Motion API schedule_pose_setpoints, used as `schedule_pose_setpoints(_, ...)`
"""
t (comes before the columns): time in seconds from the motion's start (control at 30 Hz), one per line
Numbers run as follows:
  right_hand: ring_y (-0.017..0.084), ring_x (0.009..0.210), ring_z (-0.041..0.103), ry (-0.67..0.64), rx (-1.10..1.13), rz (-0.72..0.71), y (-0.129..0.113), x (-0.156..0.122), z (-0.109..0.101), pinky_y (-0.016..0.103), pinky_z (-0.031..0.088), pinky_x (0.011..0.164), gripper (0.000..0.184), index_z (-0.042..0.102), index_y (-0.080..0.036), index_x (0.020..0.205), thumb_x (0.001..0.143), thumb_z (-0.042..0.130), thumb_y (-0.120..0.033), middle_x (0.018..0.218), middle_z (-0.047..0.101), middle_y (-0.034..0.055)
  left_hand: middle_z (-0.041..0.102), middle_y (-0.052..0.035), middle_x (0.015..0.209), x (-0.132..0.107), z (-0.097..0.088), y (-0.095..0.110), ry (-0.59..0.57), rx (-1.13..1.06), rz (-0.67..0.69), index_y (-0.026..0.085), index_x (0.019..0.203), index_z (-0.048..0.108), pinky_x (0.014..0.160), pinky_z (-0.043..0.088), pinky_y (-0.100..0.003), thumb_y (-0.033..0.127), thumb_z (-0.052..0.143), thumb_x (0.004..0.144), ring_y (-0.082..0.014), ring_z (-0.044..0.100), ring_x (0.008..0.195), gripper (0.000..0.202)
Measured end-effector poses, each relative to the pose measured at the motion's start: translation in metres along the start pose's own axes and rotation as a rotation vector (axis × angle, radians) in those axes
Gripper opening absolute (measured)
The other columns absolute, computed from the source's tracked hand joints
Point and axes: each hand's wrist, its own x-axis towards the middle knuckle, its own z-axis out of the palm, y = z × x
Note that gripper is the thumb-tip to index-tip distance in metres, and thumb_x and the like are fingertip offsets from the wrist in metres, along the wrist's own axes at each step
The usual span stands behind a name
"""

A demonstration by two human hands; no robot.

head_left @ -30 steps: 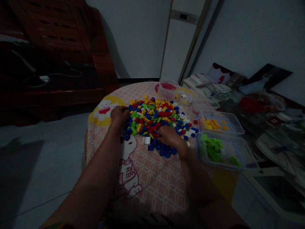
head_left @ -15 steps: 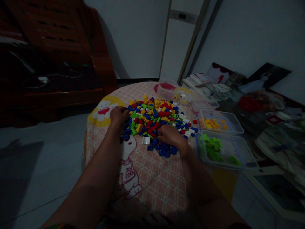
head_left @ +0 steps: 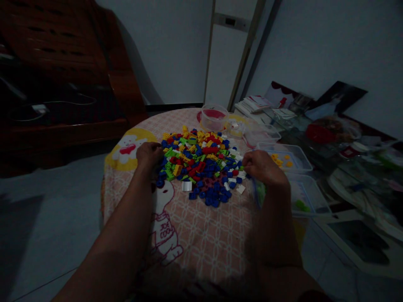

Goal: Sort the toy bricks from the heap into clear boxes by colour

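A heap of toy building bricks (head_left: 192, 155) in red, yellow, blue, green and white lies on the round table. At the heap's left edge is my left hand (head_left: 149, 156), fingers curled in against the bricks. What it holds, if anything, is hidden. Over the right edge of the heap, my right hand (head_left: 261, 167) is pinched closed, with a small green brick (head_left: 242, 168) showing at its fingertips. Blue bricks (head_left: 214, 196) form a cluster at the heap's front. A clear box with green bricks (head_left: 302, 205) is partly hidden behind my right forearm.
A clear box (head_left: 302, 161) with yellow bricks stands right of the heap. Behind the heap are a round clear tub (head_left: 214, 119) and another clear container (head_left: 262, 135). A glass table (head_left: 333, 167) with clutter is at the right, a wooden bench (head_left: 78, 130) at the left.
My right hand has moved right, from the front of the heap to its right edge near the boxes. My left hand stays at the heap's left side. The whole view has shifted slightly.
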Motion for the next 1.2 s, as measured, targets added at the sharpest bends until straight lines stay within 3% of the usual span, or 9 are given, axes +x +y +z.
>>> schedule_pose_setpoints(0.1,0.018,0.068,0.064,0.085,-0.132,0.243,0.029,-0.024,-0.028,0.031,0.040,0.066,0.020,0.079,-0.020,0.075,0.078,0.067,-0.004,0.072,0.073,0.0034,0.086,-0.0127,0.119,0.001,0.001,-0.001,0.001,0.002,-0.002,0.020,0.123,0.087,0.103,0.060,-0.041,0.032,0.064,0.086,-0.0356,0.077,0.119,0.045)
schedule_pose_setpoints(0.17,0.022,0.069,0.068,0.125,-0.160,0.391,0.045,-0.039,-0.041,0.033,0.044,0.067,0.017,0.084,-0.020,0.086,0.083,0.070,-0.011,0.075,0.076,0.0057,0.086,-0.0129,0.121,0.001,0.002,-0.001,0.006,0.013,0.002,0.019,0.124,0.087,0.104,0.059,-0.041,0.033,0.063,0.086,-0.0357,0.077,0.120,0.046)
schedule_pose_setpoints(0.27,0.025,0.069,0.071,0.226,-0.149,0.441,0.052,-0.050,-0.048,0.037,0.049,0.069,0.019,0.087,-0.018,0.103,0.092,0.072,-0.023,0.076,0.078,0.0072,0.085,-0.0137,0.123,0.000,0.002,0.000,0.013,0.029,0.012,0.019,0.125,0.087,0.104,0.059,-0.042,0.033,0.062,0.087,-0.0363,0.077,0.120,0.047)
schedule_pose_setpoints(0.37,0.025,0.073,0.074,0.254,-0.090,0.295,0.035,-0.038,-0.039,0.035,0.050,0.071,0.021,0.087,-0.018,0.102,0.095,0.068,-0.024,0.081,0.081,0.0092,0.086,-0.0131,0.120,-0.002,0.001,0.002,0.003,0.028,0.005,0.019,0.124,0.087,0.101,0.059,-0.041,0.033,0.062,0.087,-0.0358,0.077,0.118,0.047)
schedule_pose_setpoints(0.47,0.023,0.082,0.076,0.201,-0.062,0.056,0.001,-0.015,-0.016,0.033,0.050,0.077,0.020,0.088,-0.019,0.099,0.095,0.069,-0.019,0.090,0.084,0.0092,0.085,-0.0123,0.120,-0.003,-0.001,0.005,0.004,0.032,0.000,0.020,0.122,0.088,0.101,0.059,-0.040,0.031,0.064,0.085,-0.0356,0.076,0.119,0.046)
schedule_pose_setpoints(0.7,0.024,0.108,0.079,-0.114,-0.081,-0.333,-0.086,0.017,0.057,0.031,0.051,0.092,0.026,0.090,-0.023,0.108,0.103,0.065,-0.018,0.110,0.088,0.0091,0.084,-0.0122,0.122,-0.006,-0.002,0.008,0.010,0.040,0.008,0.020,0.125,0.087,0.104,0.058,-0.042,0.031,0.060,0.087,-0.0344,0.075,0.120,0.047)
schedule_pose_setpoints(0.93,0.029,0.120,0.079,-0.280,-0.267,-0.315,-0.113,0.025,0.107,0.033,0.056,0.093,0.040,0.085,-0.019,0.127,0.111,0.049,-0.023,0.126,0.085,0.0158,0.083,-0.0134,0.125,-0.007,0.001,0.004,0.014,-0.015,0.001,0.017,0.129,0.086,0.101,0.058,-0.038,0.033,0.060,0.087,-0.0324,0.075,0.118,0.052)
schedule_pose_setpoints(1.2,0.029,0.121,0.079,-0.303,-0.322,-0.312,-0.115,0.022,0.111,0.032,0.059,0.092,0.036,0.079,-0.018,0.134,0.107,0.056,-0.021,0.127,0.084,0.0183,0.082,-0.0138,0.127,-0.007,0.000,0.007,-0.003,0.011,-0.025,0.019,0.131,0.084,0.105,0.056,-0.042,0.035,0.058,0.090,-0.0345,0.073,0.121,0.052)
